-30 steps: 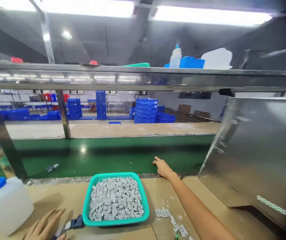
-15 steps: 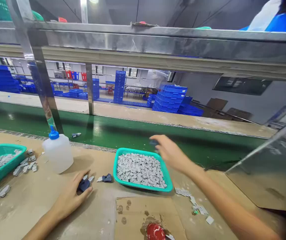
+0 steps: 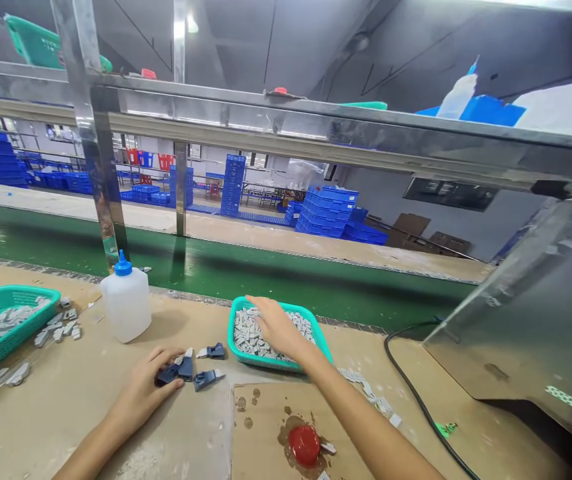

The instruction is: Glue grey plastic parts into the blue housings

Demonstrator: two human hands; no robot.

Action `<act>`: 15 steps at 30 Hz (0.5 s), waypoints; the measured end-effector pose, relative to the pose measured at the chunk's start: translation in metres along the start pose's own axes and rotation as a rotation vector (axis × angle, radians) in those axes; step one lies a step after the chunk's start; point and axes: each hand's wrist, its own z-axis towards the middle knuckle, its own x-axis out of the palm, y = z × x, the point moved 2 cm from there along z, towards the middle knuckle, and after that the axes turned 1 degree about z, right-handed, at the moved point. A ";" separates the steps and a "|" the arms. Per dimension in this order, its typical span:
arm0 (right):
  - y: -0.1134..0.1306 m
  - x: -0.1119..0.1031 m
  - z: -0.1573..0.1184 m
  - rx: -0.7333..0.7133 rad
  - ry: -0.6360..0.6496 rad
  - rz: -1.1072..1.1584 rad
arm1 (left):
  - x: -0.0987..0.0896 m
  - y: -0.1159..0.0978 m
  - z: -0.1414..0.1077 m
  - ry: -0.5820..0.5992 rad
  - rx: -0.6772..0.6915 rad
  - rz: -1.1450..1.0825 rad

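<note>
My left hand [image 3: 153, 383] rests on the table, its fingers round dark blue parts [image 3: 184, 368] with pale tips. Just right of it lie two more dark blue pieces, one [image 3: 215, 351] by the basket and another [image 3: 207, 379] a little nearer. My right hand [image 3: 272, 323] is over the green basket [image 3: 327, 353], which is full of small grey parts [image 3: 249, 333]. Its fingertips point down toward the back left of the heap, and whether they grip a part is hidden. A red round pad [image 3: 305, 445] sits on stained cardboard [image 3: 256, 460] in front.
A white bottle with a blue cap [image 3: 127, 307] stands left of centre. Another green basket [image 3: 51, 310] is at the far left, with loose grey parts beside it. A black cable [image 3: 409, 380] curves along the right. Behind runs a green belt [image 3: 266, 273].
My right hand has moved left from above the belt to the basket, and the dark part near its fingers is gone from them. Another dark blue piece now lies beside my left hand.
</note>
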 end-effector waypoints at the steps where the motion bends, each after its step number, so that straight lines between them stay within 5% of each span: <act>1: -0.014 -0.001 -0.003 0.041 -0.002 0.000 | 0.000 0.000 0.000 -0.005 -0.011 -0.006; 4: -0.039 0.005 -0.012 0.115 -0.003 0.014 | 0.000 0.002 0.000 -0.058 -0.037 0.039; 9: -0.045 0.012 -0.015 0.182 -0.057 0.082 | 0.000 0.007 -0.003 -0.057 -0.114 0.113; 15: -0.044 0.004 -0.012 0.321 -0.161 0.333 | -0.018 0.003 -0.008 -0.122 -0.522 -0.535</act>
